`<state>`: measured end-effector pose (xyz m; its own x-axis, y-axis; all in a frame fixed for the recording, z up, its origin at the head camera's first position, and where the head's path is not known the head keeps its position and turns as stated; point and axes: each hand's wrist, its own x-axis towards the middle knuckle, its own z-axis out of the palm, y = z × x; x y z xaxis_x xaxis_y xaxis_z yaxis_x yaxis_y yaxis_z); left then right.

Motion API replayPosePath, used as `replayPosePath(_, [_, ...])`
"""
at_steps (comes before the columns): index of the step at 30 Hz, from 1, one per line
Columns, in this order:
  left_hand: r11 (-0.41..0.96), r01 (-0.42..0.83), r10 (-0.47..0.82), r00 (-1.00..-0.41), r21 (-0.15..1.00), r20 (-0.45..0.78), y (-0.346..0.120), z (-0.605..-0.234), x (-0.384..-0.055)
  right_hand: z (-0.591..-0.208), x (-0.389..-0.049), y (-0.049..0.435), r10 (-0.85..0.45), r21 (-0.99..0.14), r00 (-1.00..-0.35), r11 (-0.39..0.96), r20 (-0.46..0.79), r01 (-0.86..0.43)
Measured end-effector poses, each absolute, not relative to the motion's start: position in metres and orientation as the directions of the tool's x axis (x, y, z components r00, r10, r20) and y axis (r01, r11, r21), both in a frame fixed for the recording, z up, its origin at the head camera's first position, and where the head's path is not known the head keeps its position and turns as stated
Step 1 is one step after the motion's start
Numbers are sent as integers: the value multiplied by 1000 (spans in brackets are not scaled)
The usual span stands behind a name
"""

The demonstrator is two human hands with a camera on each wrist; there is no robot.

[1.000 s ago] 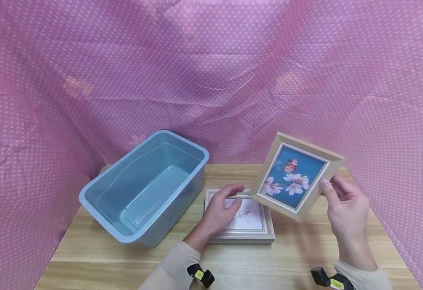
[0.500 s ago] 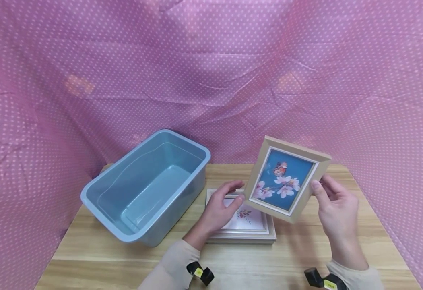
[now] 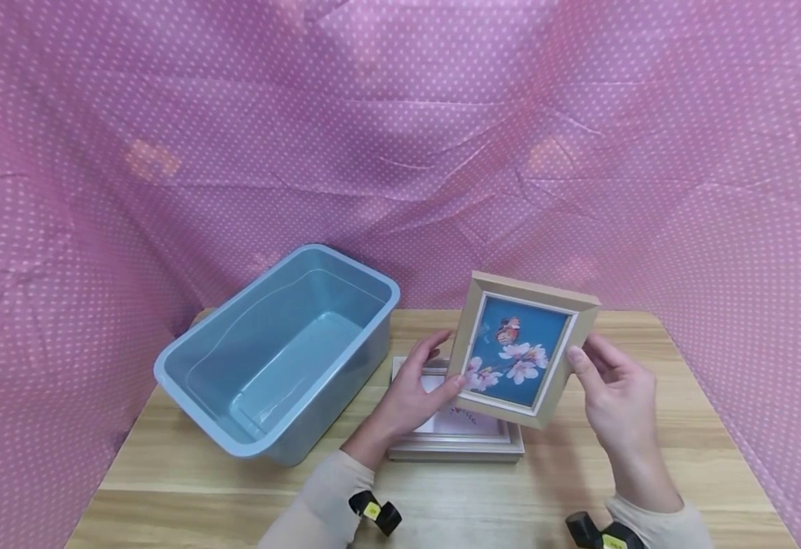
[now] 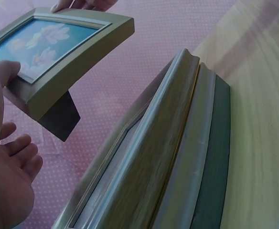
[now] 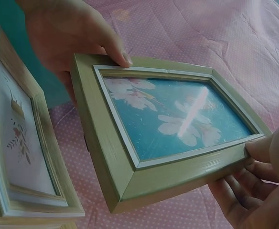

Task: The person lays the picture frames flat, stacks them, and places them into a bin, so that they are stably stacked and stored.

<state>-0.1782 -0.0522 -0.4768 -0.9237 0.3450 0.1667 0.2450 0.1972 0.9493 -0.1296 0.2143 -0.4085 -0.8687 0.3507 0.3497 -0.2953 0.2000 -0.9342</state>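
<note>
A beige picture frame [image 3: 520, 351], showing a butterfly and pale blossoms on blue, is held tilted above the table. My right hand [image 3: 619, 393] grips its right edge, thumb in front and fingers behind. At the opposite edge, my left hand [image 3: 407, 396] has its thumb on the front; its lower fingers hang loosely curled below in the left wrist view. There, a dark support leg [image 4: 60, 117] juts from the back. Beneath lies a stack of picture frames [image 3: 458, 450]; its top one [image 5: 22, 138] has a sprig print, partly hidden in the head view.
A blue-grey plastic tub [image 3: 325, 374] stands to the left of the stack, with nothing inside it. All this is on a wooden table [image 3: 187, 488]. Pink dotted cloth [image 3: 400, 152] hangs behind and along both sides.
My right hand has brought the butterfly picture frame leftward and slightly down over the stack. The frame's left edge has met my left hand, whose thumb now lies over its front.
</note>
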Motion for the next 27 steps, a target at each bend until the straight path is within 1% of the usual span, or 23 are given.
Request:
replayPosePath(9, [217, 210, 379, -918, 953, 116, -54, -477, -180, -411, -127, 209, 310, -927, -878, 214, 364, -308])
replayPosePath(14, [203, 195, 417, -904, 960, 95, -56, -478, -180, -413, -126, 205, 274, -912, -877, 232, 394, -338])
replayPosePath(23, [126, 150, 529, -846, 981, 62, -59, -479, -180, -415, -126, 201, 268, -918, -888, 244, 375, -314])
replayPosePath(27, [144, 175, 519, -851, 974, 76, -61, -479, -180, -415, -125, 201, 273, -920, -890, 254, 365, -299])
